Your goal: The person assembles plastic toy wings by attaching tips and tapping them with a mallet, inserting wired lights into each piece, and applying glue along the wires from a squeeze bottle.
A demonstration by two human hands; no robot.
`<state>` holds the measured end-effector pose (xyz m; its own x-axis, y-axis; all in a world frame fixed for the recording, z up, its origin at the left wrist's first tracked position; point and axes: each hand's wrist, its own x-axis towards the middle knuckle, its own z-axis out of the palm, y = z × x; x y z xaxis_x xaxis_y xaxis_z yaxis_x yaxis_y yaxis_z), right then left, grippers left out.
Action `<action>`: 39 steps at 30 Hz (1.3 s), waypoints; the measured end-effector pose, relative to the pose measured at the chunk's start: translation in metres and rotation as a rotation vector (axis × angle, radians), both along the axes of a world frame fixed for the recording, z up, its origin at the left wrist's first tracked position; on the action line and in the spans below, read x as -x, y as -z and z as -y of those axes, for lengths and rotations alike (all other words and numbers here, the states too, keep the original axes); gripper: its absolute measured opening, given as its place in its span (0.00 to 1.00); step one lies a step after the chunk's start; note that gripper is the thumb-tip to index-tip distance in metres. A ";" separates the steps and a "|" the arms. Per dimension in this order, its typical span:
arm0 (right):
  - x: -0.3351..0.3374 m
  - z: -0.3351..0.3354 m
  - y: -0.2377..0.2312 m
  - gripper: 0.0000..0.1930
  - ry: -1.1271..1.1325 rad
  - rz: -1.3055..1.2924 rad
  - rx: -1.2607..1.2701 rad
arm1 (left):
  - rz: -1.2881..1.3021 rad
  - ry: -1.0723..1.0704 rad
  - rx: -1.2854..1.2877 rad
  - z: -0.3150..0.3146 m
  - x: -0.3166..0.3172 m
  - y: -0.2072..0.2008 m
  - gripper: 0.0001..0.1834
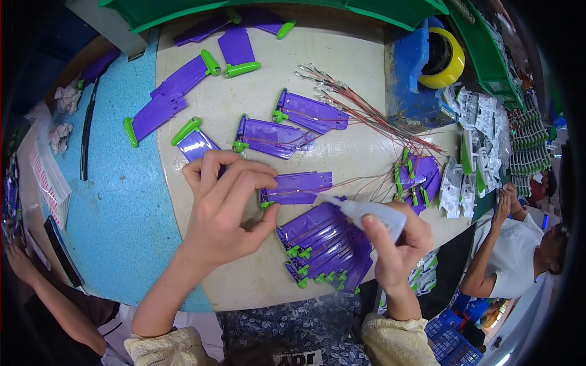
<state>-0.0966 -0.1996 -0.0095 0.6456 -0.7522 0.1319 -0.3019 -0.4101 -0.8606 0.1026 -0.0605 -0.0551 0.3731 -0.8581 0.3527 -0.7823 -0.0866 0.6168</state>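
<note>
My left hand (226, 210) pinches the green-tipped end of a purple plastic wing (302, 188) between thumb and fingers. Thin red wires run along the wing and off to the right. In my right hand (400, 247) is a white squeeze bottle (378, 216), tilted so its narrow nozzle points left at the wing's right part. Whether the nozzle touches it I cannot tell. Just below, a pile of purple wings with green ends (320, 235) overlaps on the table. Two wired wings lie above, one a purple wing (274, 137), the other a purple wing (314, 111).
Bundled red wires with small clear-tipped bulbs (348, 94) lie at the far middle. More wings (183, 79) are scattered far left. A yellow tape roll (452, 58) sits in a blue dispenser (406, 67). White-green parts (473, 140) pile up at right. A co-worker (519, 253) is at the right.
</note>
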 end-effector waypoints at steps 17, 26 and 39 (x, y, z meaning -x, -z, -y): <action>-0.012 -0.005 0.004 0.07 -0.002 -0.008 0.035 | -0.052 -0.017 -0.040 -0.004 0.014 -0.001 0.20; 0.009 -0.003 -0.004 0.08 0.013 -0.081 -0.038 | -0.102 -0.028 -0.002 -0.007 0.012 0.005 0.19; -0.006 -0.007 -0.001 0.08 0.009 -0.007 -0.035 | 0.068 -0.044 -0.038 -0.010 0.026 -0.001 0.17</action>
<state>-0.0902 -0.1926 -0.0089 0.6394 -0.7623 0.1005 -0.3119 -0.3767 -0.8723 0.0765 -0.0502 -0.0545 0.3876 -0.8544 0.3462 -0.8169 -0.1444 0.5584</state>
